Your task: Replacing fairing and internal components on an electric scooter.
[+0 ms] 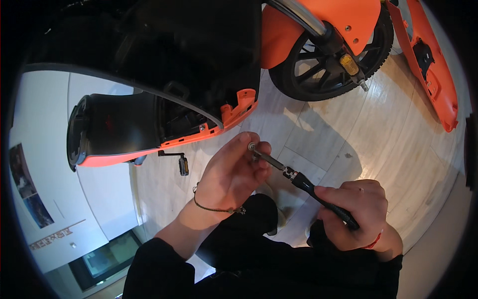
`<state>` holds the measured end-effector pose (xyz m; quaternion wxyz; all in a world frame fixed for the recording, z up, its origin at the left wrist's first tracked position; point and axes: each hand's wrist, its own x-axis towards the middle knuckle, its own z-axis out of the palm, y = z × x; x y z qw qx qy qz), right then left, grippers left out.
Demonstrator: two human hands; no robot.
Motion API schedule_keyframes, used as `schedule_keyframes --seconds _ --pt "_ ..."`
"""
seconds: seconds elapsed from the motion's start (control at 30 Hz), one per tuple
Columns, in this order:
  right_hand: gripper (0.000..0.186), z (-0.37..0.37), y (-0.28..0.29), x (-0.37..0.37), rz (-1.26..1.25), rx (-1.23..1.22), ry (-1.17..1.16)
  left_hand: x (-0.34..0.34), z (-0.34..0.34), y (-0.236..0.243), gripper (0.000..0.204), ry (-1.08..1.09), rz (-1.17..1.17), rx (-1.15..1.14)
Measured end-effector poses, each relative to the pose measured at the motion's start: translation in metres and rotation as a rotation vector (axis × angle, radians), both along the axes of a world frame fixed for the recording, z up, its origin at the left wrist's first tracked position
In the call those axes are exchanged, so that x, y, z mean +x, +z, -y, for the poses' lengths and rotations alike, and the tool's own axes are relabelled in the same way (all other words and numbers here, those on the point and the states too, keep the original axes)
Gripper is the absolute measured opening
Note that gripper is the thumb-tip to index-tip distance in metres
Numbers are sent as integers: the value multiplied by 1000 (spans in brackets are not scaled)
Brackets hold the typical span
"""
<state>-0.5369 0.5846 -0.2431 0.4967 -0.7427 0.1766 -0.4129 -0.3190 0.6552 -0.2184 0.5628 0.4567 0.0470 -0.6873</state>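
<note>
The right hand (356, 214) is clenched around the black handle of a screwdriver (303, 182), low and right of centre. The shaft runs up and to the left from the grip, with a metal collar where the handle meets the bit.

The left hand (231, 174) pinches a small silver screw (252, 147) between thumb and fingertips. The screw sits at the tip of the screwdriver, touching it. A thin dark cord bracelet (216, 208) circles the left wrist; a red band (374, 242) shows at the right wrist. Both forearms wear black sleeves.

Above the hands stands an orange and black scooter body (164, 99). Its orange lower panel edge (239, 107) lies just above the left hand, apart from it. A black pedal (183, 164) hangs below the body, left of the left hand.

At upper right, a black wheel (328, 60) with a knobbly tyre sits under an orange fender (318, 22). A loose orange side panel (433, 65) lies on the floor (378, 139) at the far right, well apart from the hands. The floor is pale wood plank.

At the left edge, a white wall carries two rectangular pictures (27, 192) in dark blue and brown tones, one above the other. Below them is a short strip of red sign lettering (52, 236), too small to make out.
</note>
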Motion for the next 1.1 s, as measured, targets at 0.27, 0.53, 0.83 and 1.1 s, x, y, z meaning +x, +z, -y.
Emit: schedule_keyframes --seconds 0.27,0.53,0.83,1.1 --pt "28 -3 0 -6 -8 -20 -40 -2 8 -3 15 -108 42 -53" --pt "27 -6 -1 -5 -7 -4 -50 1 3 -3 18 -120 126 7" --pt "34 -15 -5 8 -206 -296 -156 9 6 -26 19 -48 7 -61" --pt "34 -42 4 12 -533 -445 -231 -3 8 -56 16 -5 -204 -110"
